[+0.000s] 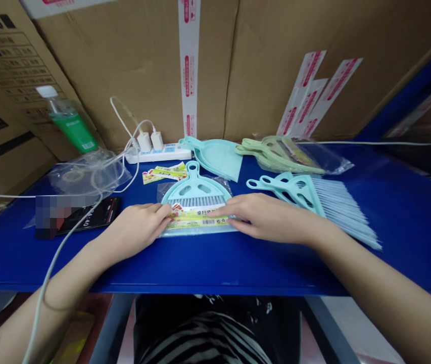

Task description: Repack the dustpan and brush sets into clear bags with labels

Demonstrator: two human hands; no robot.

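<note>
A light-blue dustpan and brush set [193, 189] lies flat in a clear plastic bag in front of me, handles pointing away. A yellow-green and white printed label [188, 216] stretches across the lower part of the bag. My left hand [143, 226] is closed at the bag's left edge, fingertips together on the label's end. My right hand [258, 215] reaches in from the other side, its fingers extended and apart, the tips resting on the label's right part.
Loose blue brushes [346, 210] lie at the right, with a blue dustpan [219, 154] and bagged green set [294, 156] behind. Spare labels [164, 173], a power strip [172, 153], cables, a phone [90, 215] and a bottle [73, 126] are leftward. Cardboard boxes [139, 60] stand behind.
</note>
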